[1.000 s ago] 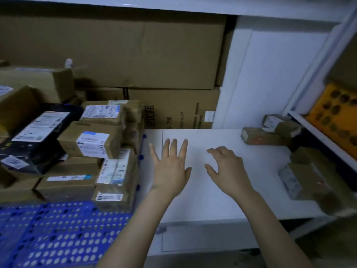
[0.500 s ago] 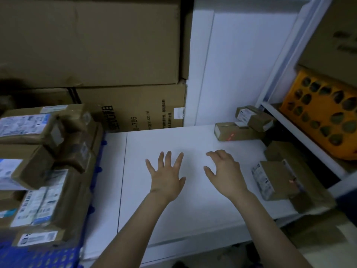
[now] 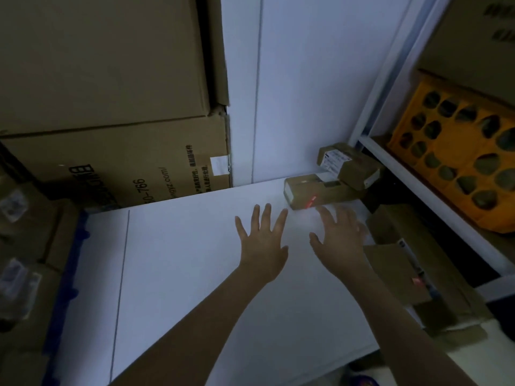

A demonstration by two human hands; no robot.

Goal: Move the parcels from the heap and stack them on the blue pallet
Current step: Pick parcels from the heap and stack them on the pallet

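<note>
The left hand point(image 3: 263, 242) hovered palm-down over the white counter point(image 3: 181, 263), its fingers straight and fanned apart, holding nothing. The right hand point(image 3: 341, 238), blurred, was beside it with fingers likewise spread and empty, the tips just short of a long parcel point(image 3: 315, 192). That parcel lay at the counter's far right corner with a red spot of light on its near face. A labelled parcel point(image 3: 348, 165) sat tilted on its right end. More brown parcels made a heap point(image 3: 395, 274) along the counter's right side, just beside the right wrist, one also marked by a red spot. At the left, a strip of the blue pallet point(image 3: 60, 302) showed along the counter's edge, bearing a stack point(image 3: 22, 246) of parcels, dim and blurred. On the shelf point(image 3: 434, 197) to the right stood an orange crate point(image 3: 457, 174) with oval holes in its wall; what it held could not be told. Two big cartons point(image 3: 111, 65) stood closed, one on the other, behind the counter at the left.
</note>
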